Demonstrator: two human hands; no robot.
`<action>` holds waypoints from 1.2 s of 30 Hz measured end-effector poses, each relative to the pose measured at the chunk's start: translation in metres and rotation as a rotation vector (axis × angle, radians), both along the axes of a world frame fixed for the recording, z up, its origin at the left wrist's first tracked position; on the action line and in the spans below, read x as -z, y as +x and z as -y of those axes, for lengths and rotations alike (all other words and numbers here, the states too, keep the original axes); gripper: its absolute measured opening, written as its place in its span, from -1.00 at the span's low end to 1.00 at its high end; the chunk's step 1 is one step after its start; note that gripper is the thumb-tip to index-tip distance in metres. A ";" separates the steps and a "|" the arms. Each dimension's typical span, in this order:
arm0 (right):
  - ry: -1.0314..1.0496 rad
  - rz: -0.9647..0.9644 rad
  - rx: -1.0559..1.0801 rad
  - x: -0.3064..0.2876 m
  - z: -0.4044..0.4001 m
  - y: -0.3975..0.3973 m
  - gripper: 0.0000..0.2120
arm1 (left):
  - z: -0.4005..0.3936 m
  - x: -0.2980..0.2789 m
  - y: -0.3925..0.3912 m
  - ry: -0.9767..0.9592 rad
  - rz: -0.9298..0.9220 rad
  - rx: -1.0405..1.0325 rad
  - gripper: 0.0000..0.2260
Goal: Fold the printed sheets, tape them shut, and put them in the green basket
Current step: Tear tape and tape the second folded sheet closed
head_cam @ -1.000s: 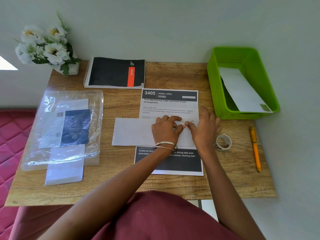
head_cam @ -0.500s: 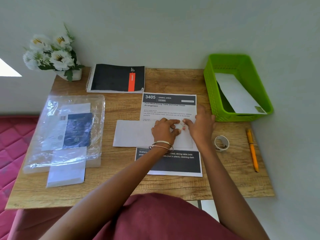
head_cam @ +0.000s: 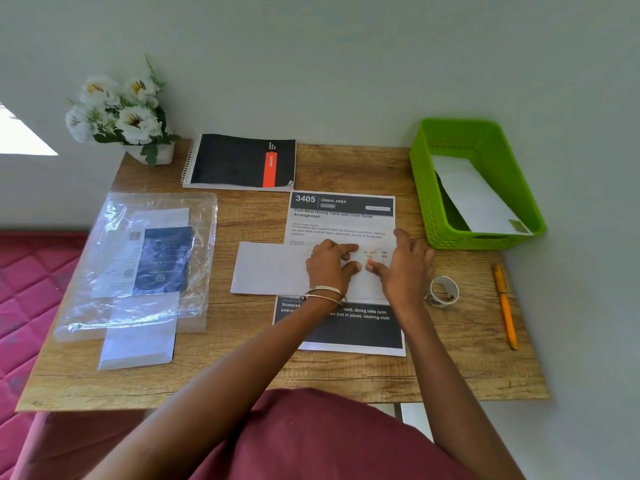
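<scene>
A folded white sheet lies crosswise on a flat printed sheet headed "3405 DINING AREA" at the middle of the wooden table. My left hand presses down on the folded sheet, a bangle on its wrist. My right hand rests just to its right. Both thumbs meet on a small piece of tape at the sheet's right part. The green basket stands at the back right with one folded sheet leaning inside it.
A tape roll and an orange pen lie right of my hands. A black spiral notebook and white flowers sit at the back. A clear plastic bag and a white folded paper cover the left side.
Both hands stay on the folded sheet, the fingertips shifting slightly over the tape. My head has tilted, so the table sits lower in view.
</scene>
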State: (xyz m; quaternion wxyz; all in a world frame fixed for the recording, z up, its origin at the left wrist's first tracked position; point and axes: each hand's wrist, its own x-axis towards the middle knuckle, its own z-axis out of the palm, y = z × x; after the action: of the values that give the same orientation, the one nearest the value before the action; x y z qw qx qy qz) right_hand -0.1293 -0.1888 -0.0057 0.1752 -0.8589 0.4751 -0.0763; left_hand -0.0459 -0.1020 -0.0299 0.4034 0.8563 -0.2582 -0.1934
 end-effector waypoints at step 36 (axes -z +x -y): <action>0.657 0.696 0.291 0.000 -0.004 -0.020 -0.80 | -0.116 -0.057 0.066 -0.318 -0.173 -0.490 -0.89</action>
State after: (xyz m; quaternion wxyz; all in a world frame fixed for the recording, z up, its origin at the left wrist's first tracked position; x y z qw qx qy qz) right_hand -0.1497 -0.1844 -0.0058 0.5721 -0.6067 0.5024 -0.2284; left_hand 0.0205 0.0140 0.0269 0.5875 0.7996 -0.0358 -0.1197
